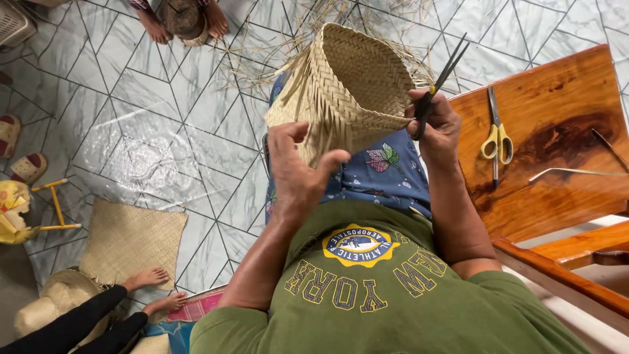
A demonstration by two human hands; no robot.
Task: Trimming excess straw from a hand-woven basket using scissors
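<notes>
A woven straw basket (pixel 354 78) rests on my lap, mouth facing away, with loose strands sticking out at its left side. My left hand (pixel 298 174) grips its near lower edge, thumb and fingers pinching the weave. My right hand (pixel 438 124) holds the basket's right rim and also grips a pair of dark scissors (pixel 442 75), blades pointing up and away, slightly apart.
A wooden bench (pixel 557 151) at my right carries yellow-handled scissors (pixel 496 134) and a straw strip (pixel 576 172). Straw scraps litter the tiled floor (pixel 164 118). A woven mat (pixel 131 239) lies at left beside another person's feet (pixel 154 288). A second person's feet (pixel 187 23) are at the top.
</notes>
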